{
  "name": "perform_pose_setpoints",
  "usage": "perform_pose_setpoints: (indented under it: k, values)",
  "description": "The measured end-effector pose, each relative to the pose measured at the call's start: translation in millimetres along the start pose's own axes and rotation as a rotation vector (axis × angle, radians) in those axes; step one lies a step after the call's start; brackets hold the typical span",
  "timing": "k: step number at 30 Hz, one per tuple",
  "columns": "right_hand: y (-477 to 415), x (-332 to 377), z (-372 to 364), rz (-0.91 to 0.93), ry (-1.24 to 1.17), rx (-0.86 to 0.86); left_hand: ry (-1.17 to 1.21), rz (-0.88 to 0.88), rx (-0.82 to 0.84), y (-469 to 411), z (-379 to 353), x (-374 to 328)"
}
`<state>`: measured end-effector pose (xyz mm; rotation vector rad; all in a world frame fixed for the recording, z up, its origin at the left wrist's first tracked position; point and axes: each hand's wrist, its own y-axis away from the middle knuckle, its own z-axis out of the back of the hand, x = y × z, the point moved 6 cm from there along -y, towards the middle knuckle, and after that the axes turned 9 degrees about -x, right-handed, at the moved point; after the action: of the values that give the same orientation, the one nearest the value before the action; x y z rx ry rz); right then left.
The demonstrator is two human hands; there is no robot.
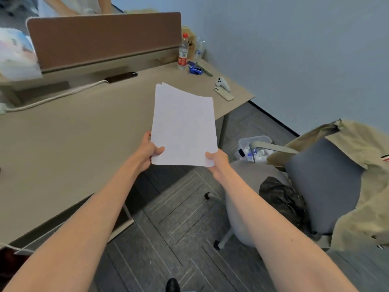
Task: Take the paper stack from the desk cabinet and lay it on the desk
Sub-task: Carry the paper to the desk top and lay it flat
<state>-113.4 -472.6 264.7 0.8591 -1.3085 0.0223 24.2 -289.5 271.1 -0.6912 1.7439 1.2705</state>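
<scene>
A stack of white paper (183,125) is held out flat above the right part of the beige desk (73,140). My left hand (148,151) grips its near left corner, thumb on top. My right hand (216,161) grips the near right corner. The far end of the stack bends slightly upward over the desk; the near end hangs past the desk's front edge. The desk cabinet (120,224) shows only as a pale edge under the desk, behind my left forearm.
At the desk's far right stand a water bottle (182,52), a blue object (194,69), a white controller (222,83) and a phone (223,93). A brown divider (105,39) backs the desk. An office chair with a jacket (328,182) stands at right, a bin (255,149) behind it.
</scene>
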Motion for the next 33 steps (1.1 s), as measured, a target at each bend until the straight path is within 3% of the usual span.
perform_pose_setpoints:
  k: [9, 21, 26, 30, 33]
  values:
    - [-70.3, 51.0, -80.4, 0.010, 0.124, 0.135, 0.004, -0.105, -0.056, -77.3, 31.0, -57.0]
    - [-177.1, 96.3, -293.2, -0.157, 0.076, 0.595, -0.066, -0.051, -0.020, -239.7, 137.1, -112.6]
    - [-207.8, 95.8, -349.2, -0.109, 0.180, 0.537, -0.166, -0.030, -0.090, -278.1, 170.2, -127.1]
    - [-223.6, 98.1, -375.2, -0.058, 0.181, 0.523, 0.011, -0.068, -0.123, -303.3, 184.4, -147.3]
    - [-227.7, 108.1, -389.9, -0.020, 0.209, 0.560, 0.003, -0.105, -0.115, -314.4, 190.0, -164.6]
